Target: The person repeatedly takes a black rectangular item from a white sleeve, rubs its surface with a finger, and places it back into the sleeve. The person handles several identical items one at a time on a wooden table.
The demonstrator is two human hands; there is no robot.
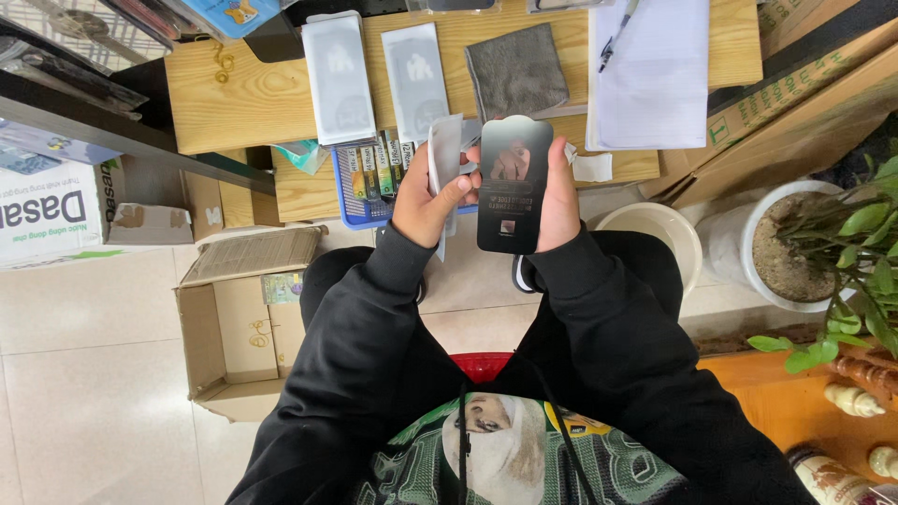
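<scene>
Frame centre: right hand (558, 201) fingers closed round the edge of a dark glossy card (514, 185), held upright. Left hand (428, 201) fingers pinch a white sleeve (444, 154) just beside it. Beyond: blue tray (360, 213), grey cloth (517, 70) on tabletop (253, 103).

Single head-worn view, looking steeply down over the seated wearer's torso; close to the hands, wooden table (253, 103) ahead, tiled floor (84, 374) below.

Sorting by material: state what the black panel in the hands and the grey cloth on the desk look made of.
Black panel: probably glass or hard plastic; glossy, flat, mirrors a reflection. Grey cloth: likely microfibre; matte, soft nap, limp edges.
</scene>
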